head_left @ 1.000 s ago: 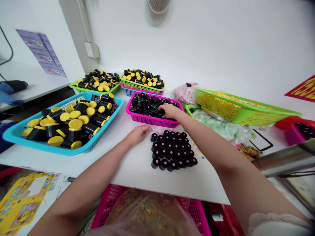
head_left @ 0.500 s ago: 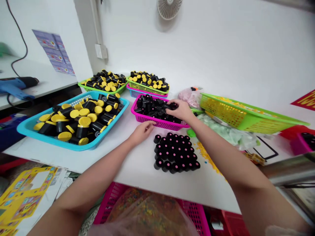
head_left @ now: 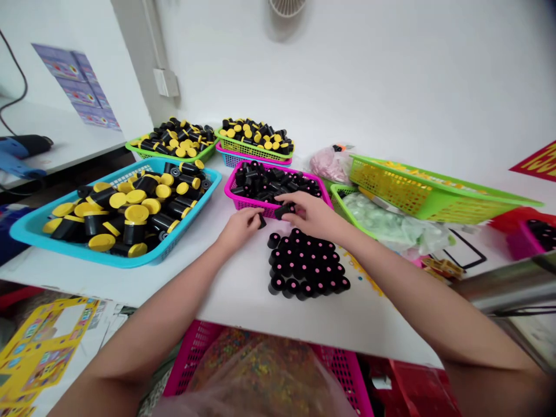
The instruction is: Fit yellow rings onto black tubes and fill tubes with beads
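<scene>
My left hand [head_left: 240,230] is closed in a pinch on a small black piece [head_left: 262,221], just in front of the pink basket [head_left: 249,204]. Over that basket's near right rim, my right hand [head_left: 316,215] grips a black cylinder [head_left: 284,210] with a pink dot on its end. Loose black pieces [head_left: 264,179], some with pink dots, fill the basket. Below both hands, black cylinders with pink-dotted tops [head_left: 304,266] stand upright in close rows on the white table [head_left: 234,289].
A blue basket [head_left: 104,258] of black containers with yellow lids stands at left. Two green baskets [head_left: 204,153] of similar containers sit behind. At right are a yellow-green basket [head_left: 456,202] and bagged pale green pieces [head_left: 377,217]. A bag of small colourful bits [head_left: 269,370] lies below the table edge.
My right hand has come out of the pink basket toward me with a black cylinder. My left hand now pinches a small black piece. The view has shifted slightly.
</scene>
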Available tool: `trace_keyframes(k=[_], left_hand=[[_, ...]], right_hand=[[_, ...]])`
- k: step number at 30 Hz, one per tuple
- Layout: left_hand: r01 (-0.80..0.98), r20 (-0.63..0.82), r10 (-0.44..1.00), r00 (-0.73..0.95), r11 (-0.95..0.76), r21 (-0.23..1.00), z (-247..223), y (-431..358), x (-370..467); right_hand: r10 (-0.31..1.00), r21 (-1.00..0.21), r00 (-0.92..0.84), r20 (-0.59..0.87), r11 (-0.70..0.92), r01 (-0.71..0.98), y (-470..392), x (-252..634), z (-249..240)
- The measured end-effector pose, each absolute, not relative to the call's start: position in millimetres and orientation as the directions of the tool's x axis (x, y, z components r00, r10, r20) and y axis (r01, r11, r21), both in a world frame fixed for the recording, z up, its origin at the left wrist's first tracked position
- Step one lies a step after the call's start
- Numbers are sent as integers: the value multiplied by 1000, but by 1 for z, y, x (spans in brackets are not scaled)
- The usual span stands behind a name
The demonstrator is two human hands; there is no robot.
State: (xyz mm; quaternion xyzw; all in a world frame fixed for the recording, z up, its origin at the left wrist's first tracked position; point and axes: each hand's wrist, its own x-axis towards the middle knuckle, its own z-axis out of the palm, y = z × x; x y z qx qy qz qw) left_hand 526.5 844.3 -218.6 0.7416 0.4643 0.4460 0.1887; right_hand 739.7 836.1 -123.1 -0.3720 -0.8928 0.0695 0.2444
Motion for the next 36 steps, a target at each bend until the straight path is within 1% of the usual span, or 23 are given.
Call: trace_keyframes(k=[1,2,4,6,8,11,14,19,21,23,25,27,28,29,31,33,34,36], left_hand=[[578,489,840,237,-526,624,-222,847,527],[599,483,826,290,-550,582,-226,851,528],[590,458,817,350,-572,570,-233,857,532],[570,438,818,372,-574,588,-240,863,535],[546,416,825,382,-565,619,-246,867,537],[502,380,838,391,-540,676,-252,869,536],[458,369,838,401,-532,712,-258,872,536],[402,366,822,437,-542,738,-262,874,538],[398,357,820,446,-539,742,-260,874,539],[397,339,822,458,-530,749,-257,872,538],[399,325,818,475,-529,749,-254,868,536],[419,309,828,468,-516,747,-250,863,533],[432,299,839,454,-501,750,-250,860,533],[439,285,851,440,-481,759,-250,857,533],[438,227,857,463,-444,782,-251,851,536],[446,144,820,553,-438,781,-253,846,541],[463,99,800,592,-439,770,-253,843,543],[516,39,793,608,-432,739,-249,832,542]], right_hand=[[740,-317,-594,317,673,669,835,744,-123],[776,-307,-576,259,631,712,835,748,-126],[815,-238,-549,186,580,779,837,750,-134],[805,-171,-569,165,592,788,841,749,-146],[781,-140,-602,167,623,770,847,746,-158],[755,-103,-647,111,656,748,855,742,-169],[742,-86,-668,54,670,737,863,739,-173],[740,-63,-672,-8,671,739,873,737,-173],[751,-56,-661,-18,659,750,872,737,-169],[765,-59,-643,34,644,763,862,737,-161],[757,-93,-626,187,648,756,835,739,-148],[719,-169,-587,372,674,719,792,744,-132],[704,-213,-567,428,688,694,766,747,-124],[712,-264,-550,437,686,678,738,752,-118],[740,-369,-533,411,670,645,683,763,-115],[768,-470,-566,298,635,613,632,776,-130],[769,-510,-602,216,615,602,609,783,-145],[757,-541,-648,82,580,609,571,797,-182]])
